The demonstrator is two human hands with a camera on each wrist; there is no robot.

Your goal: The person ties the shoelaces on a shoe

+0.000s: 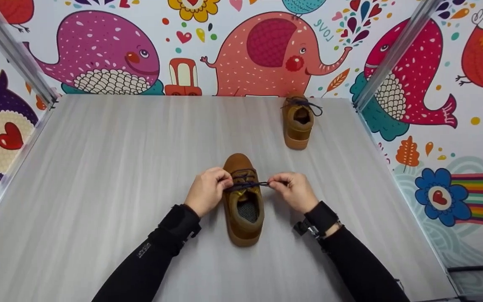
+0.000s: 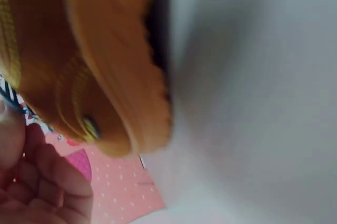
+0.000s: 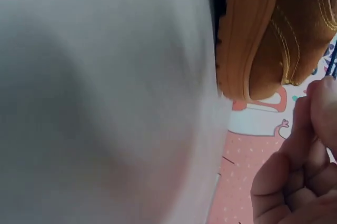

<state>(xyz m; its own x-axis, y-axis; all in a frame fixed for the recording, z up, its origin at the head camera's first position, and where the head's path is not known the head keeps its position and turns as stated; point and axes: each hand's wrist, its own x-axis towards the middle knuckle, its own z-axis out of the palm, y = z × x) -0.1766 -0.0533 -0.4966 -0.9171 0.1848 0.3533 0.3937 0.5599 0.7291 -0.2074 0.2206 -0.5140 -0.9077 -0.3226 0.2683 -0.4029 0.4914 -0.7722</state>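
A brown shoe (image 1: 243, 230) stands upright on the table, toe pointing away, with dark blue laces (image 1: 247, 184) across its tongue. On its left side my left hand (image 1: 209, 188) pinches the lace close to the eyelets. To the right of the shoe, my right hand (image 1: 295, 189) pinches a loop of lace drawn out sideways. Both wrist views show the shoe's tan sole edge and stitched side, with the curled fingers of the left hand (image 2: 45, 176) and the right hand (image 3: 303, 161) beside it. The lace between the left fingertips is partly hidden.
A second brown shoe (image 1: 297, 136) with a tied lace stands farther back to the right, near the rear wall. The pale wood-grain table (image 1: 120, 167) is bordered by printed cartoon panels (image 1: 262, 54) at the back and sides, with metal posts (image 1: 388, 63) in the corners.
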